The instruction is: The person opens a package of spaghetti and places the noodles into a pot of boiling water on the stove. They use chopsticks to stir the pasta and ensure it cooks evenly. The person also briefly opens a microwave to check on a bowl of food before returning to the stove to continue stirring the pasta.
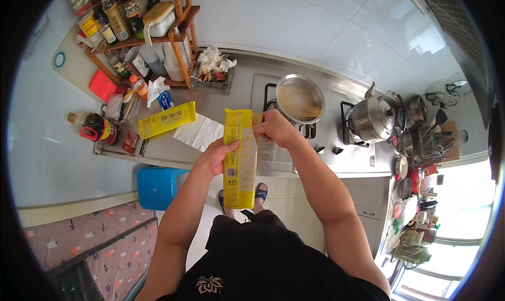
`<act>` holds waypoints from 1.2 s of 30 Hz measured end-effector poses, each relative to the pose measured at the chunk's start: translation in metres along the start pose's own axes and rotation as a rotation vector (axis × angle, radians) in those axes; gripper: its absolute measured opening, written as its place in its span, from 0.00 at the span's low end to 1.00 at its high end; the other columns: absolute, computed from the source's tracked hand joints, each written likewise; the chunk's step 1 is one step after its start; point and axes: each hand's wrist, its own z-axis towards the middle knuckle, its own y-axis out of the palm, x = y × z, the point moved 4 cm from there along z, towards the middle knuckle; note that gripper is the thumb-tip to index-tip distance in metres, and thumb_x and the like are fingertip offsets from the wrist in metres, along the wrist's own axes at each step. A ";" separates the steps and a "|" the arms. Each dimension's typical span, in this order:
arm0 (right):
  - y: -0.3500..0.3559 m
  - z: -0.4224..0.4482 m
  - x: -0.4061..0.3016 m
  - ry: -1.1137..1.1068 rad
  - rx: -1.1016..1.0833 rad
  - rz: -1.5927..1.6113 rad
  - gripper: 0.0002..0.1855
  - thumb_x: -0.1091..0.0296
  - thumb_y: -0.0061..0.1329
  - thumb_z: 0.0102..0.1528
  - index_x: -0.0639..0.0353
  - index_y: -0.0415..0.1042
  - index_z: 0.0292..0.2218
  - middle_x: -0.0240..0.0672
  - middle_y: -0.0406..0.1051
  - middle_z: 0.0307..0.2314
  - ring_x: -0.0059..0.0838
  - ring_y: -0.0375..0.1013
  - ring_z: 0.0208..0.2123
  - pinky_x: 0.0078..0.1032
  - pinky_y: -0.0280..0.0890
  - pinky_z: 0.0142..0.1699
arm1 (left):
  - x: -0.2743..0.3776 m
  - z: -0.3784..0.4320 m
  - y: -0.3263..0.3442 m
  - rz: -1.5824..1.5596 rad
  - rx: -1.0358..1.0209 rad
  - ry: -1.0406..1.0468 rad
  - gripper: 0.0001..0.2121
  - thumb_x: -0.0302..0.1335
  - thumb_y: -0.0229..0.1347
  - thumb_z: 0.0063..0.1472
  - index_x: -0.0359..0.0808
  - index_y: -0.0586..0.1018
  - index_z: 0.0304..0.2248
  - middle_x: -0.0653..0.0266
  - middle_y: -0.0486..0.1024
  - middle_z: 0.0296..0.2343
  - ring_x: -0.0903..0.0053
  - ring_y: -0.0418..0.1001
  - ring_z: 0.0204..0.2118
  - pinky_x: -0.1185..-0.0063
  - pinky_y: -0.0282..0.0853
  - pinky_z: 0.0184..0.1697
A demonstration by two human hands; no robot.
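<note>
A yellow packet of dry noodles (239,159), bearing writing and a clear window, is held upright before my body. My left hand (216,155) grips its left side, thumb across the front. At the upper right edge, my right hand (276,128) has its fingers closed around the end of a tan bundle of dry noodles (258,119) that shows beside the wrapper. Just beyond that hand, a steel pot (300,77) stands on the left burner, with noodles (311,111) in cloudy liquid, some leaning on its near rim.
A second yellow packet (167,119) lies left on the steel counter, beside a white paper sheet (199,132). A steel kettle (373,117) occupies the right burner. Bottles fill a wooden rack (185,37) at back left. Below the counter stands a blue plastic stool (158,188).
</note>
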 end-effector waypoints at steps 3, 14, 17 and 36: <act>-0.006 0.000 -0.008 0.010 -0.038 0.019 0.05 0.75 0.49 0.42 0.69 0.71 0.20 0.31 0.64 0.12 0.18 0.60 0.12 0.20 0.56 0.17 | 0.000 0.003 0.002 0.035 0.007 0.015 0.20 0.31 0.54 0.60 0.36 0.67 0.50 0.60 0.74 0.41 0.69 0.74 0.42 0.68 0.72 0.44; -0.019 0.005 -0.011 -0.066 0.050 0.243 0.02 0.78 0.49 0.45 0.66 0.70 0.25 0.28 0.63 0.13 0.16 0.57 0.11 0.17 0.49 0.15 | 0.000 0.012 0.004 0.019 -0.036 0.001 0.20 0.30 0.55 0.59 0.36 0.68 0.50 0.59 0.74 0.41 0.68 0.75 0.41 0.66 0.72 0.44; -0.023 0.007 -0.010 -0.080 0.024 0.333 0.04 0.76 0.50 0.45 0.69 0.71 0.24 0.29 0.63 0.12 0.16 0.59 0.11 0.18 0.53 0.15 | 0.002 0.013 0.005 0.015 -0.033 -0.004 0.19 0.30 0.55 0.59 0.36 0.68 0.50 0.59 0.74 0.41 0.68 0.75 0.41 0.66 0.73 0.43; -0.134 0.012 -0.085 0.028 0.050 0.173 0.06 0.73 0.54 0.51 0.64 0.70 0.27 0.32 0.68 0.20 0.21 0.67 0.18 0.22 0.68 0.22 | 0.004 0.020 0.018 0.045 -0.055 -0.071 0.20 0.30 0.56 0.58 0.36 0.68 0.49 0.59 0.75 0.41 0.68 0.75 0.43 0.68 0.71 0.46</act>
